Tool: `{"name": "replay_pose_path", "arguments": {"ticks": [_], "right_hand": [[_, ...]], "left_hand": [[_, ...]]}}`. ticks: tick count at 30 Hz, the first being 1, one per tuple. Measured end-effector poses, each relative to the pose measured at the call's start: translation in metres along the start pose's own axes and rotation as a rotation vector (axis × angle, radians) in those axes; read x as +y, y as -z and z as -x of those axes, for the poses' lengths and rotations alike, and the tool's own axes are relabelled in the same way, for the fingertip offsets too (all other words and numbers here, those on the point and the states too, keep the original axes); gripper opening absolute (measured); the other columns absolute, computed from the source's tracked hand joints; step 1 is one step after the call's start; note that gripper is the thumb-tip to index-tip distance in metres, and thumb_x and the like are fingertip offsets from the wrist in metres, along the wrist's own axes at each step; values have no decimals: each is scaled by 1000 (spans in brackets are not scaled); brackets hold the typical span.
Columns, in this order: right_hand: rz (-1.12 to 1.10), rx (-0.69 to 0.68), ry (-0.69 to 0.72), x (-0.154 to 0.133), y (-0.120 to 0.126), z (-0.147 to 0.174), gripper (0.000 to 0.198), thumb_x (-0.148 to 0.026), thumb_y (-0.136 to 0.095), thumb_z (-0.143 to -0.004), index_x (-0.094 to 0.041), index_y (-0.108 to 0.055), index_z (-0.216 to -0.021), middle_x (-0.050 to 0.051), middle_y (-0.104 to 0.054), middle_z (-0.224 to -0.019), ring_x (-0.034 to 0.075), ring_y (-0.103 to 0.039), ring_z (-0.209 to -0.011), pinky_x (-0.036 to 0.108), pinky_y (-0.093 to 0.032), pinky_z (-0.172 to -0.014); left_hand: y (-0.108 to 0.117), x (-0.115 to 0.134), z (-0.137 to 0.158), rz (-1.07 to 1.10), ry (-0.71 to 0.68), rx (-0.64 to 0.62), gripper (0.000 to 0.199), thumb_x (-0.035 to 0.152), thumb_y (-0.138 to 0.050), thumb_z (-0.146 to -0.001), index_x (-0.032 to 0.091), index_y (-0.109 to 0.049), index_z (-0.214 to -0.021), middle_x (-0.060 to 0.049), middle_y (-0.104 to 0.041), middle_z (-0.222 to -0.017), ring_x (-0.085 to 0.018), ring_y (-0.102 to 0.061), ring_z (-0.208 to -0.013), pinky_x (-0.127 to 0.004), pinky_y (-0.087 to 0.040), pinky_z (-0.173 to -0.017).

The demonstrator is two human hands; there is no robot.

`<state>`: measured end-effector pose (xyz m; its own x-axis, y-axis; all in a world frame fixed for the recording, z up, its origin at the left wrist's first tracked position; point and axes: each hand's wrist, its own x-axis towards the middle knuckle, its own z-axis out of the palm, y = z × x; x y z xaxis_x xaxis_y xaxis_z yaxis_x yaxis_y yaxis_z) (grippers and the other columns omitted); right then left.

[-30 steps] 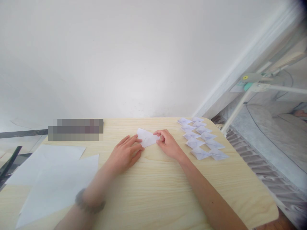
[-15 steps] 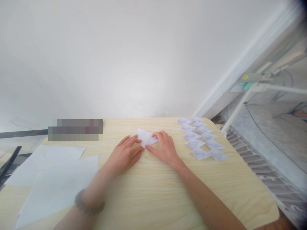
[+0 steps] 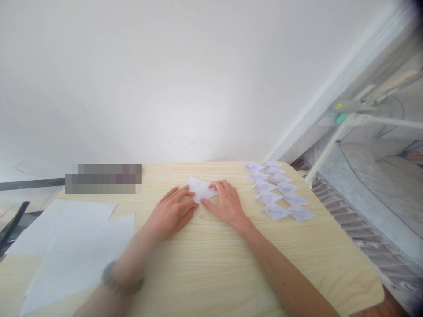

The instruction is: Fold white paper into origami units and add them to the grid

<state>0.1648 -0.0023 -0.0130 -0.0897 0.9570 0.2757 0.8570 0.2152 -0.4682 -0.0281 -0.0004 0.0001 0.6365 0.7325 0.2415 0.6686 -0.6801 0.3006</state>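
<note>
A small folded sheet of white paper [image 3: 200, 190] lies on the table, with a crease line across its middle. My left hand [image 3: 172, 209] holds its left side, the fingertips and thumb at the edge. On the opposite side, my right hand [image 3: 227, 200] grips the right corner, thumb on the near edge and curled fingers on the far one. The fingers cover both ends of the paper. To the right, several folded paper pieces [image 3: 276, 211] with pointed ends lie in two columns.
Large white sheets [image 3: 82, 246] overlap on the left of the wooden table [image 3: 205, 273]. A blurred-out dark object [image 3: 104, 178] sits at the back left. Behind the table rises a white wall [image 3: 185, 88]; a white metal frame [image 3: 325, 154] stands off its right side.
</note>
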Motion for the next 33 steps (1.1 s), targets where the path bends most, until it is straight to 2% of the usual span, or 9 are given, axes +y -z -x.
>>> {"name": "replay_pose_path", "arguments": {"ticks": [18,33], "right_hand": [[17,-6,-14,-1,0,-1,35,-44,-58,-68,-22,-52,-95,4,-53,-94,20,-48,-89,33,-34,-78],[54,17,0,-3,-1,0,39,-47,-58,-66,-22,-51,-95,4,-52,-93,20,-48,-89,34,-33,-78]], "left_hand": [[1,-2,1,7,-12,-15,24,26,-39,-86,24,-59,-99,-2,-55,-116,-20,-40,-120,-43,-28,-103],[0,-2,-2,-9,-8,4,22,26,-40,-85,23,-61,-93,-3,-57,-114,-21,-44,-117,-43,-31,-101]]}}
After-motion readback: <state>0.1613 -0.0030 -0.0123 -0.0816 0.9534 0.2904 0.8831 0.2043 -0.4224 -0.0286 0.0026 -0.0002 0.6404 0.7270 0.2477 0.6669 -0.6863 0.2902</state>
